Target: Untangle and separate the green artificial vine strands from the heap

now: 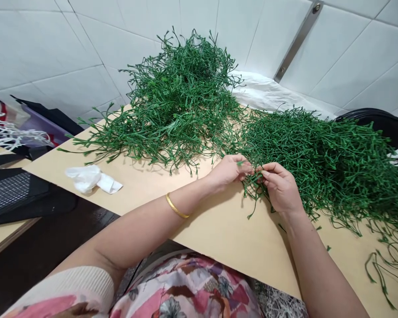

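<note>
On a light wooden board (225, 229) lie two heaps of green artificial plant sprigs with thin, forked stems: one at the back (182, 97), a wider one on the right (321, 168). My left hand (228, 171), with a gold bangle (176, 206) at its wrist, pinches thin green stems at the front edge of the right heap. My right hand (280, 187) faces it, its fingers also closed on strands from that heap. A few loose strands hang below both hands. The fingertips of the two hands nearly meet.
A crumpled white plastic bag (89, 179) lies on the board's left part. Further left are a black mesh item (13, 194) and white netting (9, 134). White cloth (268, 92) and a black seat (378, 126) stand behind the board, against a tiled wall (361, 57).
</note>
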Demonstrator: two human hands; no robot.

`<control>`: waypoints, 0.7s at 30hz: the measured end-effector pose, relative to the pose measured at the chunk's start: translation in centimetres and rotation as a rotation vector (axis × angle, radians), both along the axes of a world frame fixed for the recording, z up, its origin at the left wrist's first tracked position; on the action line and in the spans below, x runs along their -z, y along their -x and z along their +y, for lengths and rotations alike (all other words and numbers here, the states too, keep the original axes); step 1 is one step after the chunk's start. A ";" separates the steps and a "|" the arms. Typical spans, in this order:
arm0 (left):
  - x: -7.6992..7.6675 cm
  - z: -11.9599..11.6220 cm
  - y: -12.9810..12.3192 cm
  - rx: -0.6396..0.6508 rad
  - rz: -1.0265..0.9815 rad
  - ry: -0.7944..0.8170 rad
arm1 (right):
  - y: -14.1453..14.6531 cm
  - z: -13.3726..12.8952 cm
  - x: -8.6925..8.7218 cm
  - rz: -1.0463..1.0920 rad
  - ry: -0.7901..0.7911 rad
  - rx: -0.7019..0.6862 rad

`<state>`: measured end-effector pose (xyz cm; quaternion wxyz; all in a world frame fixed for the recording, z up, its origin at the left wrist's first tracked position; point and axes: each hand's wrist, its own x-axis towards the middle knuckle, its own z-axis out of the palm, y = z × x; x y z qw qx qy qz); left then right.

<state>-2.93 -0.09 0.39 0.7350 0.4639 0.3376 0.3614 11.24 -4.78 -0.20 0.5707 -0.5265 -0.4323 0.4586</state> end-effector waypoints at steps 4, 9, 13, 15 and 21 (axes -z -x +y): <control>-0.2 0.2 0.0 0.043 0.000 0.103 | 0.1 0.0 -0.3 0.088 0.058 0.024; -0.5 0.1 0.2 0.012 0.012 0.108 | -0.1 -0.1 -0.6 0.130 0.093 -0.027; -0.4 0.4 0.3 -0.022 0.017 0.102 | -0.3 -0.1 -0.6 0.132 0.086 -0.001; -0.2 0.7 0.2 -0.065 0.014 0.116 | -0.2 0.0 -0.6 0.148 0.068 0.016; -0.7 0.8 0.6 -0.418 0.001 -0.248 | -0.1 0.0 -0.7 0.188 0.042 -0.007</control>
